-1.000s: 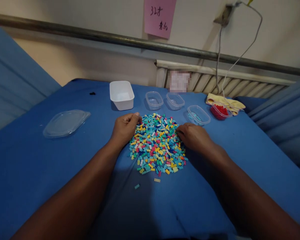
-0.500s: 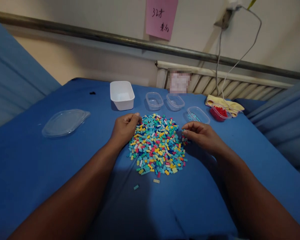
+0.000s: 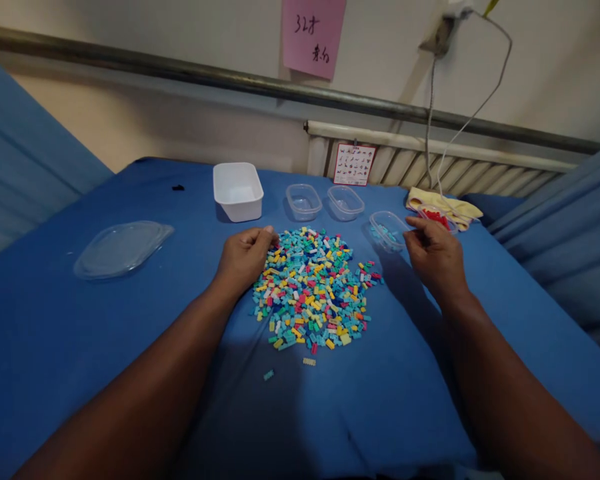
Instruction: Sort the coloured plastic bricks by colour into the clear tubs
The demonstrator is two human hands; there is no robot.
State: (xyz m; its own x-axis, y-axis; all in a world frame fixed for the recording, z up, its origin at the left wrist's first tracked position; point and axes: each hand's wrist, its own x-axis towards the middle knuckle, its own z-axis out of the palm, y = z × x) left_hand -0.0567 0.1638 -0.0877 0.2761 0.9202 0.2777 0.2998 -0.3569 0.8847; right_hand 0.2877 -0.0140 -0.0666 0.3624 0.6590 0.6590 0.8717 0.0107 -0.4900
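Note:
A heap of small coloured bricks (image 3: 313,290) lies on the blue cloth in front of me. My left hand (image 3: 243,257) rests curled at the heap's upper left edge, fingertips closed among the bricks. My right hand (image 3: 435,253) is raised to the right of the heap, fingers pinched together beside a clear tub (image 3: 387,230) that has a few teal bricks in it. A clear tub with red bricks (image 3: 437,217) shows just beyond that hand. What the pinch holds is too small to see.
A white tub (image 3: 237,190) and two empty clear tubs (image 3: 304,201) (image 3: 346,202) stand behind the heap. A clear lid (image 3: 120,248) lies at the left. A yellow cloth (image 3: 445,203) and a radiator (image 3: 460,170) are at the back right. Two stray bricks (image 3: 310,361) lie near me.
My right hand has left the heap's right edge and moved up and right to the tub with teal bricks. A few bricks were dragged out to the right. My left hand stayed put.

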